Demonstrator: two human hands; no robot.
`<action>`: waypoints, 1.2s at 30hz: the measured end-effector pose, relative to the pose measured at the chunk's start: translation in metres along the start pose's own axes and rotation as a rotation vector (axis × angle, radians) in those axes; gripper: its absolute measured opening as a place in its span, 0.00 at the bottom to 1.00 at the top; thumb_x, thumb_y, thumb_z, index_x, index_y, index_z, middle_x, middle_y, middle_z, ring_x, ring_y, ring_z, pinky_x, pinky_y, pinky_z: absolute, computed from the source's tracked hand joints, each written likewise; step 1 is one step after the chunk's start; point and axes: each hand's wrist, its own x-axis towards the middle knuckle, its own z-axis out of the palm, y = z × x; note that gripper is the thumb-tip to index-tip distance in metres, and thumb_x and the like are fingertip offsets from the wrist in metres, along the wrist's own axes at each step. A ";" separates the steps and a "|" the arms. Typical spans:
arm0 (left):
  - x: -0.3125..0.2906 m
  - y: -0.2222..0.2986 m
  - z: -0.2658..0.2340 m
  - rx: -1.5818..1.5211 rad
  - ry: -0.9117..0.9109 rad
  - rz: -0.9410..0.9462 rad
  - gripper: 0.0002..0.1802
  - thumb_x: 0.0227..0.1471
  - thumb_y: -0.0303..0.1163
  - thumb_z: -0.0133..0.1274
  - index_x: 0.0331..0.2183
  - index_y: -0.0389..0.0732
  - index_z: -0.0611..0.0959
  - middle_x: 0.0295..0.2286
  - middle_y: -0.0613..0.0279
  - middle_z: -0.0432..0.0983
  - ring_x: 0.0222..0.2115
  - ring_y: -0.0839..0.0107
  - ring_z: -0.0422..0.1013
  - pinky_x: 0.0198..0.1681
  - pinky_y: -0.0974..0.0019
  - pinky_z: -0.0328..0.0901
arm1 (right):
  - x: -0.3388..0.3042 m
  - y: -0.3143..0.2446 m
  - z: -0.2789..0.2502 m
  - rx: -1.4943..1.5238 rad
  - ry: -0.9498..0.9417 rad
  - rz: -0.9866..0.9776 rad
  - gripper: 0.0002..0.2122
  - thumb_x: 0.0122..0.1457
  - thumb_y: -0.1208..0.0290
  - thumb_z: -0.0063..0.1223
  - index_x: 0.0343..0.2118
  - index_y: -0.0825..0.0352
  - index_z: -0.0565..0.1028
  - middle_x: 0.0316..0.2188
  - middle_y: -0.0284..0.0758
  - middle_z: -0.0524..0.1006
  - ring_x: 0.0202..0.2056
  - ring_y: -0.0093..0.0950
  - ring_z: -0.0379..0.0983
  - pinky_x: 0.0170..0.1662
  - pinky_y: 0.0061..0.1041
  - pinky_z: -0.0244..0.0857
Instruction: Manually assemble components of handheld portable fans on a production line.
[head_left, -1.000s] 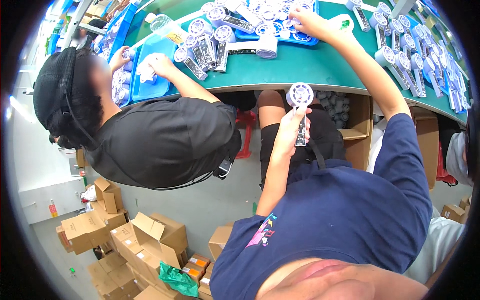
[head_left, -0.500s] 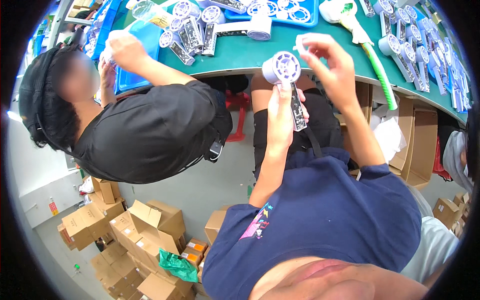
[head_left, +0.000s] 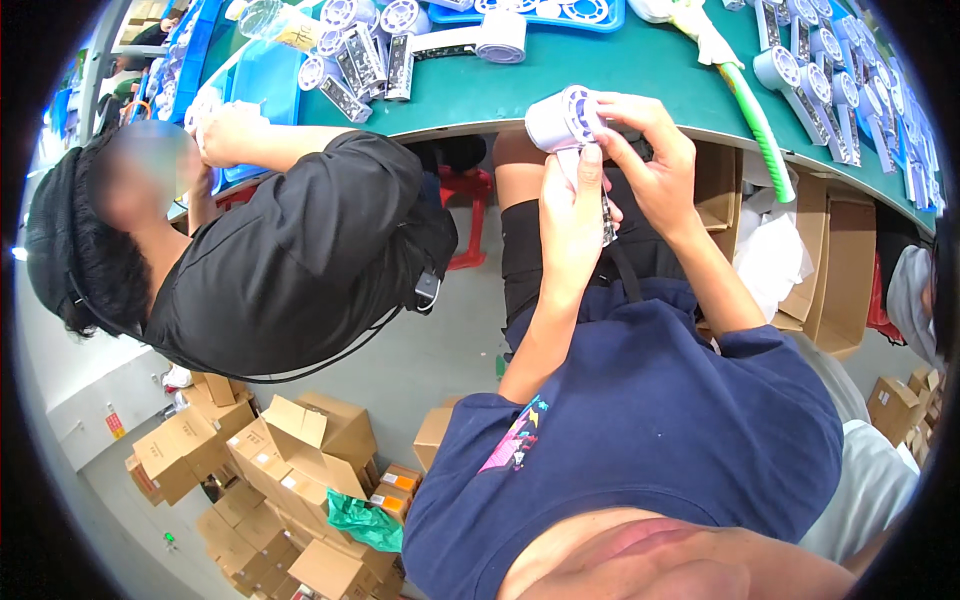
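Observation:
Just off the near edge of the green table (head_left: 660,85), my left hand (head_left: 572,210) grips a pale lavender handheld fan (head_left: 552,122) by its handle, thumb pointing up toward the head. The fan's round head has a slotted ring on its face, turned to the right, and part of a circuit board shows along the handle. At that face my right hand (head_left: 652,150) has its fingers closed on the rim and front. Whether a small white piece is still between those fingertips is hidden.
A co-worker in black (head_left: 300,250) works at the left beside a blue tray (head_left: 275,85). Similar fans (head_left: 360,65) lie in a pile, more (head_left: 825,85) at right. Another blue tray (head_left: 600,25) holds rings. A green-white tube (head_left: 765,130) overhangs the edge. Boxes (head_left: 320,430) cover floor behind.
My right hand, which held a small white piece apart from the fan, has come down and left onto the fan's head. The fan has turned its face to the right.

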 end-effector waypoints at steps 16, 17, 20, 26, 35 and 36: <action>0.002 -0.007 -0.011 0.086 0.039 0.008 0.19 0.66 0.48 0.46 0.39 0.39 0.75 0.23 0.69 0.69 0.15 0.82 0.67 0.17 0.77 0.64 | -0.006 0.005 0.014 -0.020 0.003 0.025 0.10 0.56 0.77 0.62 0.42 0.68 0.80 0.43 0.39 0.80 0.43 0.31 0.77 0.46 0.27 0.71; 0.002 -0.007 -0.012 0.115 0.043 0.005 0.19 0.66 0.47 0.46 0.38 0.39 0.75 0.23 0.69 0.69 0.15 0.82 0.67 0.17 0.77 0.64 | -0.006 0.005 0.015 -0.021 0.001 0.023 0.10 0.56 0.77 0.62 0.42 0.68 0.80 0.43 0.39 0.80 0.43 0.31 0.77 0.46 0.27 0.71; 0.005 -0.010 -0.015 0.103 0.035 0.034 0.18 0.65 0.46 0.48 0.37 0.39 0.75 0.23 0.69 0.69 0.15 0.82 0.67 0.16 0.77 0.64 | -0.002 0.005 0.015 -0.068 -0.087 -0.010 0.09 0.57 0.77 0.60 0.40 0.69 0.80 0.44 0.40 0.80 0.46 0.35 0.76 0.49 0.30 0.69; 0.013 -0.018 -0.036 -0.051 0.088 -0.011 0.17 0.62 0.45 0.54 0.34 0.40 0.74 0.21 0.68 0.70 0.14 0.81 0.67 0.15 0.76 0.64 | 0.060 0.030 0.013 -0.214 -0.211 -0.171 0.06 0.60 0.72 0.56 0.37 0.67 0.78 0.42 0.39 0.77 0.42 0.37 0.76 0.45 0.32 0.70; -0.002 -0.011 -0.035 0.038 0.102 -0.004 0.17 0.63 0.45 0.53 0.37 0.39 0.75 0.22 0.67 0.70 0.13 0.80 0.67 0.15 0.75 0.64 | 0.160 0.136 0.026 -0.994 -0.357 -0.029 0.16 0.58 0.61 0.56 0.48 0.59 0.77 0.44 0.44 0.76 0.39 0.44 0.78 0.42 0.43 0.72; -0.004 -0.013 -0.037 0.033 0.114 -0.008 0.17 0.63 0.45 0.53 0.35 0.39 0.75 0.22 0.67 0.70 0.14 0.80 0.68 0.15 0.75 0.64 | 0.163 0.137 0.030 -0.989 -0.350 -0.070 0.16 0.58 0.60 0.56 0.47 0.60 0.77 0.43 0.43 0.76 0.38 0.43 0.78 0.41 0.42 0.73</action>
